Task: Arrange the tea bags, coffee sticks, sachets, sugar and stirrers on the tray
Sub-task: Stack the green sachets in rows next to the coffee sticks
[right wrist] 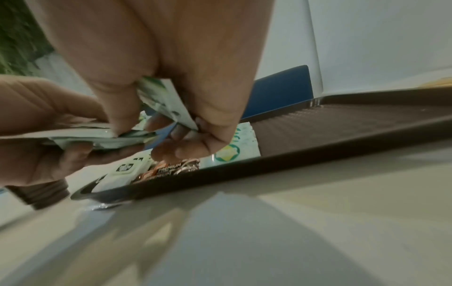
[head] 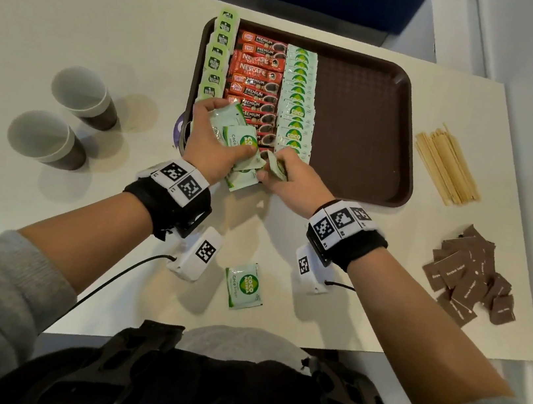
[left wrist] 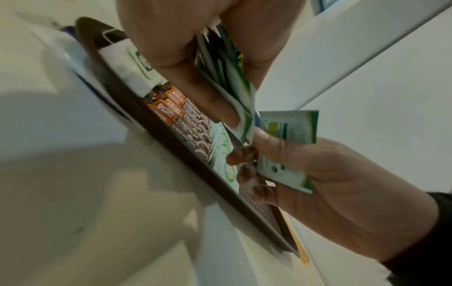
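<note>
A brown tray (head: 367,120) holds three columns on its left: green tea bags (head: 218,56), red coffee sticks (head: 255,79) and pale green coco sugar sachets (head: 297,102). Over the tray's near left corner my left hand (head: 212,138) grips a fanned stack of coco sachets (head: 239,142). Just right of it my right hand (head: 286,177) pinches a single sachet (head: 277,168) between thumb and fingers. In the left wrist view the stack (left wrist: 234,85) sits in my left hand and the single sachet (left wrist: 286,135) in my right. The right wrist view shows that pinched sachet (right wrist: 168,104).
One loose coco sachet (head: 244,285) lies on the white table near me. Wooden stirrers (head: 446,166) lie right of the tray, brown sugar packets (head: 468,277) at the near right. Two paper cups (head: 77,94) (head: 43,137) stand to the left. The tray's right half is bare.
</note>
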